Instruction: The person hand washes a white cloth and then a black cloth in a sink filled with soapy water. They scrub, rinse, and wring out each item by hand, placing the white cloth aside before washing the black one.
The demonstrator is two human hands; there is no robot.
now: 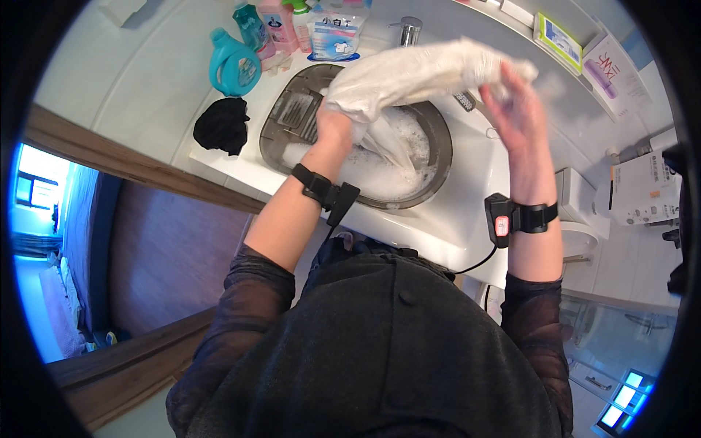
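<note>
A wet white cloth (416, 71) is stretched over the basin at a slant, bunched and partly blurred. My left hand (335, 130) grips its near left end, low over the suds. Beside the cloth's far right end is my right hand (517, 112), thumb and fingers apart; blur hides whether the fingertips touch the fabric. Below lies a grey translucent plastic washbasin (438, 164) with a ribbed washboard section (298, 112) on its left. Foamy water (378, 178) fills it, and more white fabric (386, 142) hangs or lies in the suds.
The basin rests in a white sink (465, 213) under a chrome faucet (409, 32). A black cloth bundle (222, 126), a turquoise detergent bottle (235, 65) and a detergent pouch (335, 35) stand around its left and back. A brush (465, 101) lies at right, partly hidden.
</note>
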